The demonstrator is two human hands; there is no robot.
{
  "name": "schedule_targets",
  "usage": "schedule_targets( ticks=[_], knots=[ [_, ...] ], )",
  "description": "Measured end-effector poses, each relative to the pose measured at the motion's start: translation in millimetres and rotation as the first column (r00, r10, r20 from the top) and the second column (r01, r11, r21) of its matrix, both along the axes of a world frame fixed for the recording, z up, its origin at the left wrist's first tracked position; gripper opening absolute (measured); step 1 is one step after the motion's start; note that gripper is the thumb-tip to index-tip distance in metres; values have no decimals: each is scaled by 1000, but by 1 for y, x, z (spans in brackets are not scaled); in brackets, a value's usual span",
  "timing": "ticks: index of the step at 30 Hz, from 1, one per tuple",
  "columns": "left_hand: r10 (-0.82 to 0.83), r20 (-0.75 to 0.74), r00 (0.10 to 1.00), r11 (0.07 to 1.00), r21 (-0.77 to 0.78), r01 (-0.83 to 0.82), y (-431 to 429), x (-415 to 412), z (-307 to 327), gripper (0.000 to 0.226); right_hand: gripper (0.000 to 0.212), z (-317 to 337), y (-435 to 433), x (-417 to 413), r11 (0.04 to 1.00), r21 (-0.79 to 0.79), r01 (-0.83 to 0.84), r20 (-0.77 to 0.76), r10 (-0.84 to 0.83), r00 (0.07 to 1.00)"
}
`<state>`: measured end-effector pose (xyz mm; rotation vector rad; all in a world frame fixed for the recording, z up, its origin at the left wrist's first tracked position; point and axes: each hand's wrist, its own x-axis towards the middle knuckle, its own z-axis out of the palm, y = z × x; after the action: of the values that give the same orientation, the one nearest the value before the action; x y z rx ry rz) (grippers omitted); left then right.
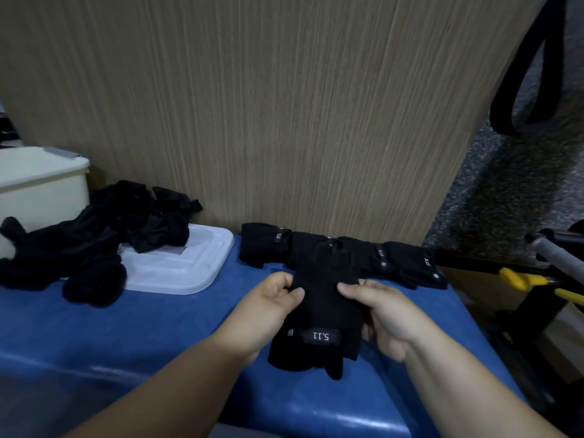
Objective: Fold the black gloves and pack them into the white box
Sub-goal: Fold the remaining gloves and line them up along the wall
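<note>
Clerk: Forearms, two, bare, entering at the bottom edge. Item 1: left hand [271, 298], thumb curled over the left edge of the black glove [322, 308], the other fingers tucked beneath. Item 2: right hand [379, 308], matching pinch on the right edge. Neither hand holds anything else.

Checker: Glove location?

Clerk: Between the hands, low over the blue table top [126, 327]. The strap [320, 336] marked 5.11 is toward the camera; the far end reaches toward the folded gloves [407, 260] lined along the wood panel [284, 105]. One glove or a stacked pair: cannot tell.

Checker: Further out?

Clerk: Unfolded pile [94, 241] at left, partly lying on the white lid [189, 270]. White box [41, 191] behind it, well apart from the hands.

Checker: Hazards?

Clerk: Probably three. Limp cloth pinched only at its edges may sag and fold crooked. The far end may brush the finished row and knock it loose. The box's contents are hidden, and the pile crowds its front.
</note>
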<state>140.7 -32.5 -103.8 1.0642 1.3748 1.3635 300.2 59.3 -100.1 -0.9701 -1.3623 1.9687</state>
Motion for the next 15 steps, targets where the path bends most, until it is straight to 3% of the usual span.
schedule_targets(
  ticks=[3,6,11,15],
  knots=[
    [85,-71,994,995,-46,-88,2,-6,-5,20,29,0,-3,-6,993,86,84,26,-87,996],
    [146,-306,941,974,-122,-191,5,-14,-13,31,38,-11,1,-9,960,228,160,114,-190,975],
    [88,-641,762,958,-155,-241,6,-18,-20,30,38,-24,2,-10,821,572,-5,438,-300,848],
    [45,-759,649,953,-162,-255,8,-17,-23,13,35,-23,-4,-12,767,634,-102,524,-329,785]
  ],
)
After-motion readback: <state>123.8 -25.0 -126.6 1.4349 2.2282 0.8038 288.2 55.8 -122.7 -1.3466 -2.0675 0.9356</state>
